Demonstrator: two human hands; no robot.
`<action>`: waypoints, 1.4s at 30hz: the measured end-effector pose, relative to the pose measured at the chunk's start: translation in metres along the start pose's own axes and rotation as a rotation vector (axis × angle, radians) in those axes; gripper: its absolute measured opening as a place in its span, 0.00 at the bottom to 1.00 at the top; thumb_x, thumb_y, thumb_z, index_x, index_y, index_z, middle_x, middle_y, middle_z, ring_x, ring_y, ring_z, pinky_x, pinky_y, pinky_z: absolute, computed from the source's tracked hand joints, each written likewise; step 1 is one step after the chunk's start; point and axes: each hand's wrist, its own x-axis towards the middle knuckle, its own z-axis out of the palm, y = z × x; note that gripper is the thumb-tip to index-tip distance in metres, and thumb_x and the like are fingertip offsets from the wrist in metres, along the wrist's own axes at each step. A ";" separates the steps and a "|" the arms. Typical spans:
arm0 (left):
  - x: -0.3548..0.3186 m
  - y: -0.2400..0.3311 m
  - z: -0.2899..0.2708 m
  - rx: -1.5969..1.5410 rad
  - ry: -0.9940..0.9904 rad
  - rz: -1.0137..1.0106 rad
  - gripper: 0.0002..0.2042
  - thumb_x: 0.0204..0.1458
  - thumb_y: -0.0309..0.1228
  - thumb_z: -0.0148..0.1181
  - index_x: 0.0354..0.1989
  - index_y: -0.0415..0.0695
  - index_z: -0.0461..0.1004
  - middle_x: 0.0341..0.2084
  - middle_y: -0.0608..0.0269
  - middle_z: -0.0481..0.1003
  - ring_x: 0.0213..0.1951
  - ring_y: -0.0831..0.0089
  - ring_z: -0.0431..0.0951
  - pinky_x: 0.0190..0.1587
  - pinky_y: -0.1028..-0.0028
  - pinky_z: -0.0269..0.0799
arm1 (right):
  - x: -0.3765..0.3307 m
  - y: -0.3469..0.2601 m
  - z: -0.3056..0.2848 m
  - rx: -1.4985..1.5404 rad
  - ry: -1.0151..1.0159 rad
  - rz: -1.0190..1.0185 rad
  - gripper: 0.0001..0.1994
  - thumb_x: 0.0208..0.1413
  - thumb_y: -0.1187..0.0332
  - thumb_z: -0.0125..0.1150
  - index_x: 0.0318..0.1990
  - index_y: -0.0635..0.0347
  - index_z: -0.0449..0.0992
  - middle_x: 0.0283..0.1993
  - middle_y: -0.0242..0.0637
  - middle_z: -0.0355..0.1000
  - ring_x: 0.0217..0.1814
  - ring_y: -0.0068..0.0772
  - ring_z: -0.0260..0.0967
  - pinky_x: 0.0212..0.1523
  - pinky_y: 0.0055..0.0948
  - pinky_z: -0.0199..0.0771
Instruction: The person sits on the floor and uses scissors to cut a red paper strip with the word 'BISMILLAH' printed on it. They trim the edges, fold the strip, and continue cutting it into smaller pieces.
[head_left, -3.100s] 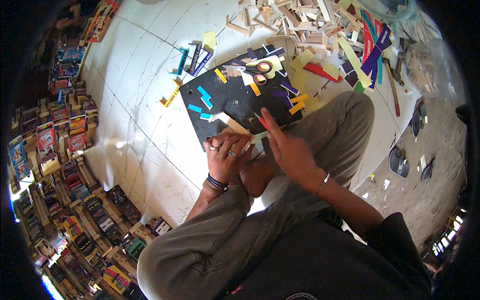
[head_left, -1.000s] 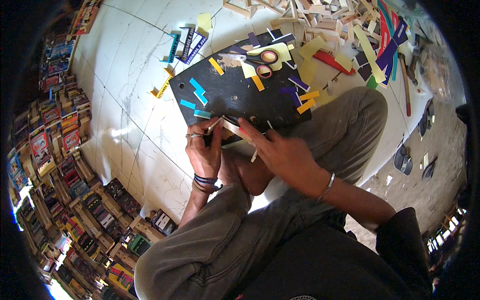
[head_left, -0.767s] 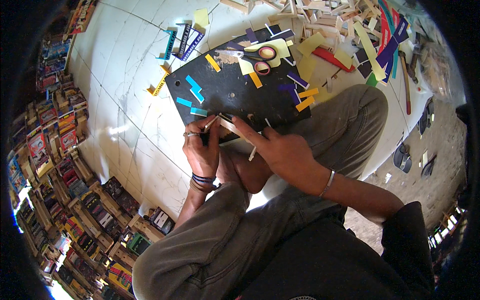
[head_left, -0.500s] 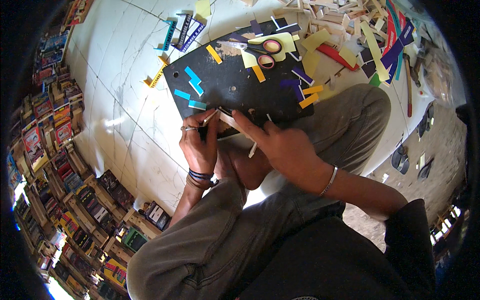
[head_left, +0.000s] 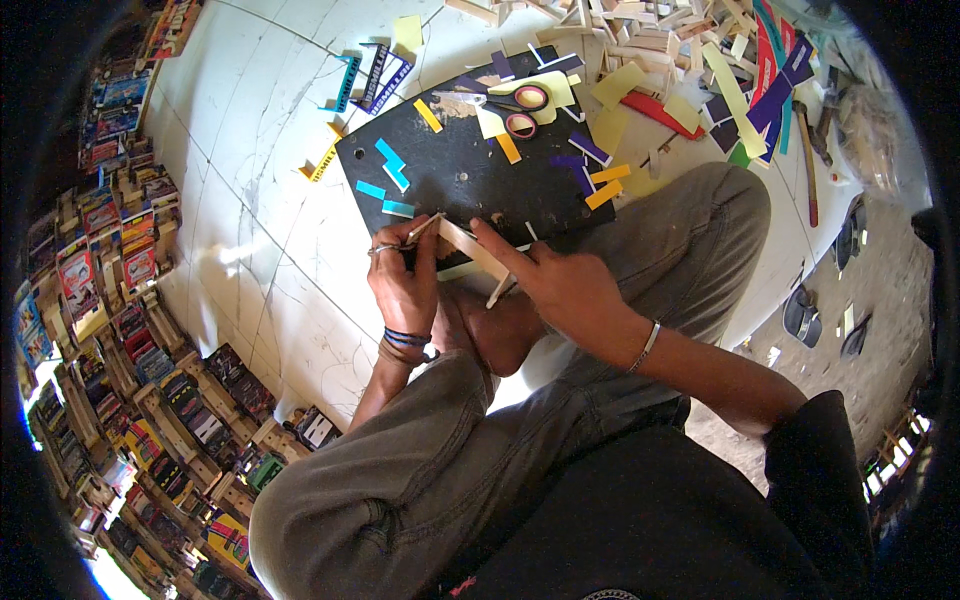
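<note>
- The white floor (head_left: 280,110) is bright, with a shiny spot of glare on the left.
- Very bright light peeks in at the lower left edge.
- The shirt (head_left: 640,500) looks almost black.
- The far right side looks fuzzy.
- Dark, round edges circle everything, and the floor's right side looks bent.

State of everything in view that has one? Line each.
Wood piece: held, visible face bare
Left hand: closed on wood piece's end
Right hand: forefinger extended toward wood piece, grip unclear
Scissors: unheld, handles spread
Board: surface scuffed
Blue strips: lying on board
Wood pile: loosely heaped
Clear plastic: crumpled
Slippers: unworn
</note>
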 end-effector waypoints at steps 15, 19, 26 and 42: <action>-0.001 -0.003 0.002 0.028 -0.001 0.053 0.07 0.60 0.31 0.66 0.41 0.41 0.80 0.35 0.51 0.80 0.38 0.53 0.81 0.42 0.61 0.75 | 0.002 -0.007 0.006 0.080 0.044 0.023 0.37 0.65 0.67 0.57 0.79 0.47 0.48 0.30 0.45 0.79 0.24 0.48 0.78 0.23 0.45 0.78; 0.000 -0.003 0.003 -0.010 0.026 0.094 0.07 0.60 0.30 0.66 0.41 0.41 0.79 0.35 0.50 0.80 0.39 0.52 0.80 0.43 0.60 0.75 | 0.006 -0.007 0.007 0.042 -0.005 0.032 0.36 0.65 0.67 0.56 0.79 0.50 0.49 0.30 0.44 0.79 0.24 0.47 0.79 0.22 0.44 0.78; 0.000 -0.004 0.002 -0.004 0.016 0.110 0.06 0.59 0.27 0.66 0.41 0.41 0.78 0.36 0.49 0.79 0.39 0.51 0.80 0.44 0.59 0.74 | 0.006 -0.007 0.004 -0.071 0.081 -0.042 0.39 0.61 0.70 0.59 0.79 0.46 0.50 0.26 0.42 0.77 0.24 0.48 0.79 0.23 0.44 0.79; -0.002 -0.006 -0.005 -0.263 -0.016 0.147 0.06 0.62 0.22 0.61 0.45 0.38 0.73 0.49 0.48 0.81 0.42 0.62 0.85 0.46 0.67 0.79 | -0.005 0.016 -0.002 -0.219 0.306 0.069 0.33 0.66 0.62 0.56 0.78 0.36 0.56 0.31 0.38 0.73 0.23 0.43 0.72 0.27 0.42 0.76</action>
